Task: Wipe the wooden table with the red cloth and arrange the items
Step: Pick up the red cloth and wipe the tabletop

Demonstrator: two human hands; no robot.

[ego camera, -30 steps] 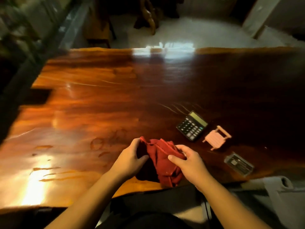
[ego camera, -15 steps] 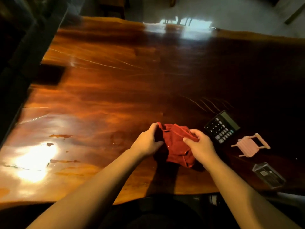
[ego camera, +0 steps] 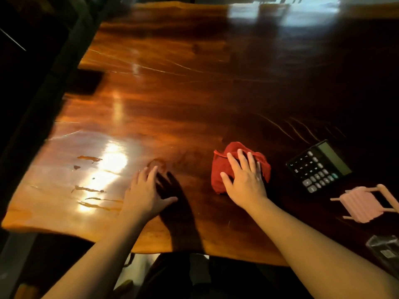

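While the right hand (ego camera: 245,182) presses flat on the bunched red cloth (ego camera: 224,167) near the wooden table's (ego camera: 172,100) front edge, the left hand (ego camera: 144,195) rests open, fingers spread. Key markings on the calculator (ego camera: 317,167) are too small to read. A label on the clear box (ego camera: 386,253) is unreadable.

Both of the person's forearms are bare from the wrist right back to the lower edge of the view, with no sleeve or cuff showing anywhere along them. The left hand (ego camera: 145,194) carries no ring, watch or band that I can make out, and the right hand (ego camera: 245,180) is equally plain, its wrist unadorned. The fingernails look short and unpainted. Below the arms the lap is in deep shadow, dark clothing there, its cut and colour too dim to tell.
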